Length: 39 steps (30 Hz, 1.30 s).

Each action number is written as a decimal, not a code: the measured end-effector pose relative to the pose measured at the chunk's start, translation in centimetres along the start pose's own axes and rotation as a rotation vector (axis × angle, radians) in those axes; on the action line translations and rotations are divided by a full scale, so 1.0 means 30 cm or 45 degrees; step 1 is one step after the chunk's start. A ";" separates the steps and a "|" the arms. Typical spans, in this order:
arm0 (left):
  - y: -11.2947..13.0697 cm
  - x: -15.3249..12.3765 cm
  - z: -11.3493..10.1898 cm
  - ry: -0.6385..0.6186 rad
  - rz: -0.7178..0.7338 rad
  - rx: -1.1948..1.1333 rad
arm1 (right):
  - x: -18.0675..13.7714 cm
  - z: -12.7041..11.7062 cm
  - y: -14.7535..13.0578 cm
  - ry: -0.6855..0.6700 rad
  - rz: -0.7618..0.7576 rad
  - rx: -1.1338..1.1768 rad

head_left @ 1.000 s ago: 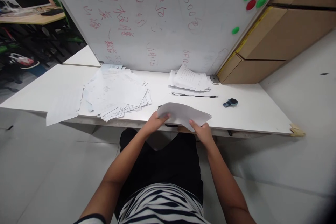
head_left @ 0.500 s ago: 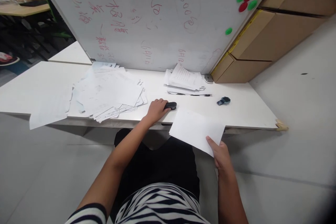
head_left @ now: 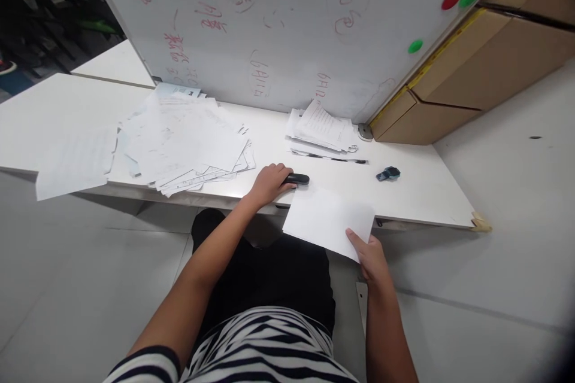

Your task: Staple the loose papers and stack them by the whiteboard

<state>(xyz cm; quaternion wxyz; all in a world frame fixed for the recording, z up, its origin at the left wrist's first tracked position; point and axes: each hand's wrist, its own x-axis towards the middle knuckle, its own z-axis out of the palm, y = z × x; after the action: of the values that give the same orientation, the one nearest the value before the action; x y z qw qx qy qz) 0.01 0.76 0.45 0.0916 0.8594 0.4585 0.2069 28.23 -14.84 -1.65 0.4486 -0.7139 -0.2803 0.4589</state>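
Observation:
My left hand [head_left: 270,184] is closed over the back part of a black stapler [head_left: 299,179] that lies on the white table [head_left: 431,191]. The stapler's front end points right. Between thumb and fingers my right hand [head_left: 369,256] grips white paper sheets [head_left: 327,221] by their lower right corner, thumb on top. These sheets jut over the table's front edge, and their upper left corner is close to the stapler's front end. Whether the corner lies inside the stapler's mouth I cannot tell.
A loose paper pile [head_left: 188,137] spreads on the left, one sheet [head_left: 76,161] overhanging the edge. Behind the stapler lie a smaller paper stack [head_left: 321,128] and a dark pen [head_left: 330,157]. A watch [head_left: 389,173] is on the right. A whiteboard [head_left: 305,42] and cardboard boxes [head_left: 467,66] stand behind.
The sheets in my right hand have moved slightly left, closer to the stapler's front end. My left hand stays on the stapler. The camera view has tilted down a little.

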 end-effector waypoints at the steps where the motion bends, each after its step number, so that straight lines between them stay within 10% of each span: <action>1: 0.001 -0.001 -0.004 -0.001 0.003 -0.022 | 0.003 0.002 -0.002 -0.009 0.016 -0.006; 13: 0.060 0.018 -0.046 0.031 -0.097 0.008 | 0.013 0.013 -0.007 -0.022 0.072 0.028; 19: 0.125 0.176 -0.098 -0.025 0.070 -0.110 | 0.016 0.008 0.008 -0.041 0.059 0.008; 39: 0.107 0.296 0.092 -0.190 -0.012 0.069 | 0.059 0.019 0.002 -0.014 0.137 -0.045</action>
<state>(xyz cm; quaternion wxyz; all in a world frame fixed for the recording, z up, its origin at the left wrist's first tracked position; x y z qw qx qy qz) 8.02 6.36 1.50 0.1031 0.8725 0.4598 0.1293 28.47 -13.21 -2.51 0.4089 -0.7333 -0.2520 0.4812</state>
